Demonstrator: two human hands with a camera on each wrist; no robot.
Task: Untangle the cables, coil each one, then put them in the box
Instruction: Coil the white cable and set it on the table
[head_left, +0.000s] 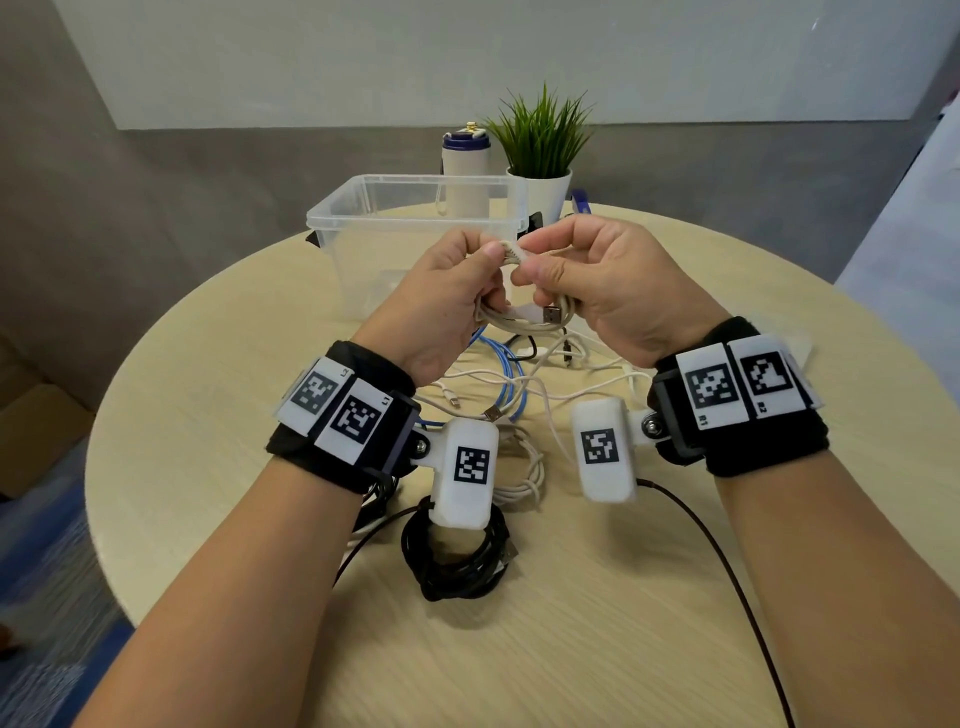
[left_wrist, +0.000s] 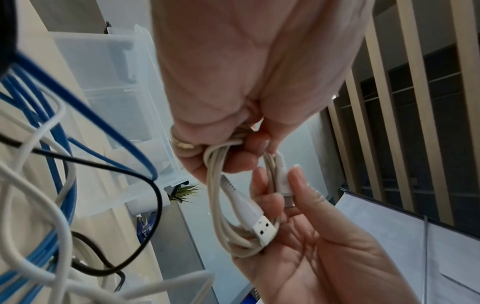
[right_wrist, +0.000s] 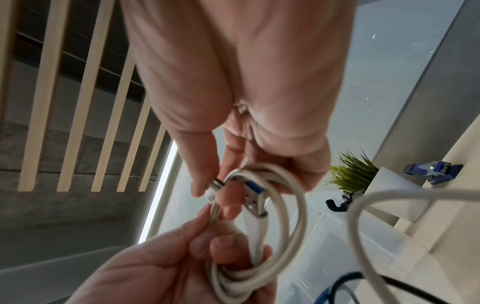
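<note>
Gripping a coiled cream-white cable (head_left: 511, 325) (USB plug dangling), both hands (head_left: 519, 291).

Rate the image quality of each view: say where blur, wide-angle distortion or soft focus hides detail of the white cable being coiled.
Head view: evenly lit, the round table edge bowed by the lens, the white cable small between both hands. Left wrist view: plug end sharp, the blue cable in the foreground soft. Right wrist view: motion blur smears the right hand and the coil.
</note>
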